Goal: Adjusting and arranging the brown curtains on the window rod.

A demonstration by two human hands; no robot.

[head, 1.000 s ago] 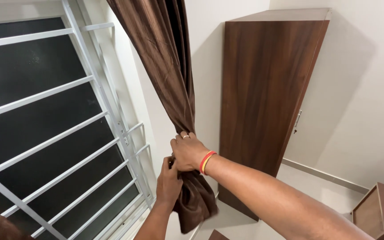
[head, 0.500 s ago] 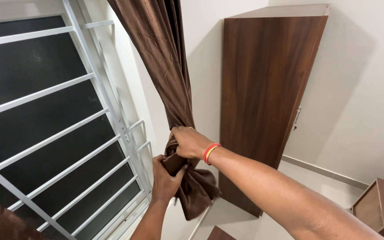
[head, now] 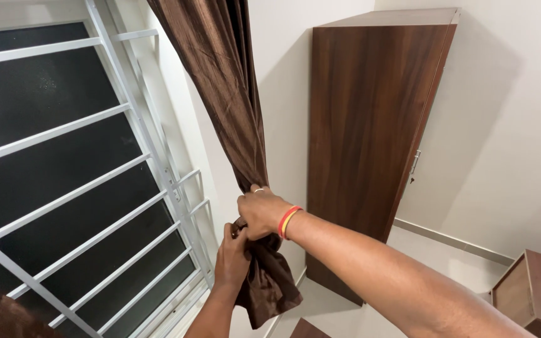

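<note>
A brown curtain (head: 220, 94) hangs beside the window and is gathered into a narrow bunch at its lower part. My right hand (head: 260, 211), with a ring and a red and yellow wristband, grips the bunch from the front. Just below it, my left hand (head: 231, 258) is closed on the same bunch from the left. The curtain's loose end (head: 277, 291) hangs under both hands. A tie or cord between the fingers is too hidden to tell.
A dark window with white metal bars (head: 64, 188) fills the left. A tall brown wooden wardrobe (head: 370, 138) stands against the white wall to the right of the curtain. A low brown wooden cabinet (head: 533, 291) sits at the bottom right on a light floor.
Both hands shifted slightly on the gathered curtain; my left hand moved from the bunch's side to under my right hand. The bunch looks tighter.
</note>
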